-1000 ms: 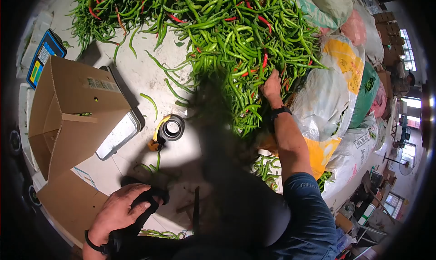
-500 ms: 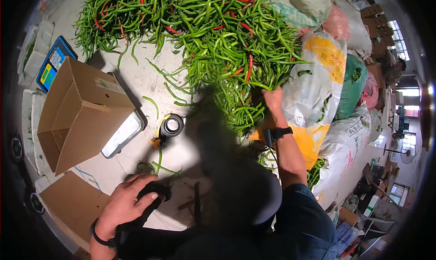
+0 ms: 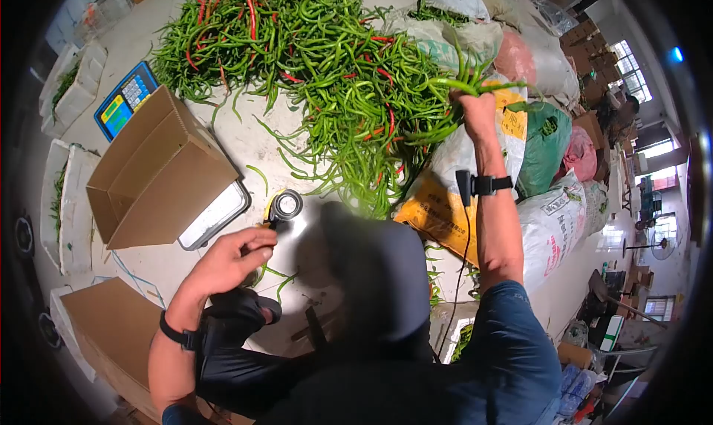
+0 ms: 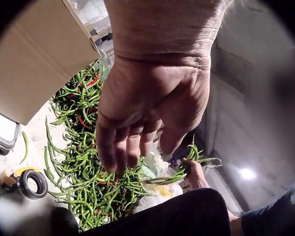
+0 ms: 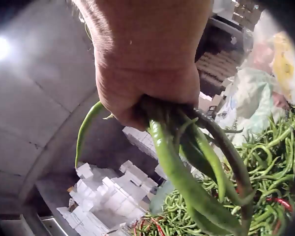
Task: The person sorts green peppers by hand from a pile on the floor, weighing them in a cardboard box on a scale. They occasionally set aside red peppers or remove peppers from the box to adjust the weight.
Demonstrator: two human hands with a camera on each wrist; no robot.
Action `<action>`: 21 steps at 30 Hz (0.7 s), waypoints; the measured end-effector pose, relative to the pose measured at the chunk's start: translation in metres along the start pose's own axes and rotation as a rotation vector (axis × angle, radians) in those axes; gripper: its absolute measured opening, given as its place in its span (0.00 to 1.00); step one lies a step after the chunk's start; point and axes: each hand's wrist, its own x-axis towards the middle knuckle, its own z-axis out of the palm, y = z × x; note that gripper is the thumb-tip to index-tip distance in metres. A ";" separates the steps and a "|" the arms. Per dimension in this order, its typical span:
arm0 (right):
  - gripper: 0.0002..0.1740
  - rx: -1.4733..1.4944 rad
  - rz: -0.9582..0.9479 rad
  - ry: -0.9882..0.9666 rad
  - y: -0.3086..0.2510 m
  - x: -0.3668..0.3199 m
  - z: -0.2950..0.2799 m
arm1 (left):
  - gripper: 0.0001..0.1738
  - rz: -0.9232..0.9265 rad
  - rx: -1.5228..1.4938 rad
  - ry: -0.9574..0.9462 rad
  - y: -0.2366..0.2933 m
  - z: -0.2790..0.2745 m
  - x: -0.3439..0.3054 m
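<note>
My right hand (image 3: 479, 115) grips a small bunch of long green chili peppers (image 5: 168, 160), raised at the right side of the chili pile, in front of the sacks. In the right wrist view the chilies hang from the curled fist, one of them dark. The large chili pile (image 3: 327, 69), mostly green with some red, spreads over the pale floor. My left hand (image 3: 230, 262) hovers above my left knee with nothing in it. Its fingers hang loosely, palm showing in the left wrist view. A tape dispenser (image 3: 286, 204) lies on the floor just beyond it.
An open cardboard box (image 3: 160, 176) sits on a scale with a blue keypad panel (image 3: 125, 98). Another cardboard box (image 3: 111, 325) stands near my left arm. White foam crates (image 3: 74, 91) line the left. Stuffed sacks (image 3: 553, 228) crowd the right.
My right hand has risen out of the pile's right edge, now carrying a bunch of chilies. My left hand has moved up and forward off the knee. The head view has shifted.
</note>
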 end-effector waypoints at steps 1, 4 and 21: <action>0.09 0.050 0.024 -0.027 -0.017 0.007 -0.002 | 0.20 0.007 -0.051 0.006 0.000 0.001 0.001; 0.06 0.321 0.086 -0.066 -0.064 0.019 0.007 | 0.18 0.012 -0.137 0.013 -0.006 0.002 0.008; 0.08 0.661 0.620 -0.575 -0.213 -0.106 0.231 | 0.62 0.442 -0.113 0.224 0.074 -0.005 -0.025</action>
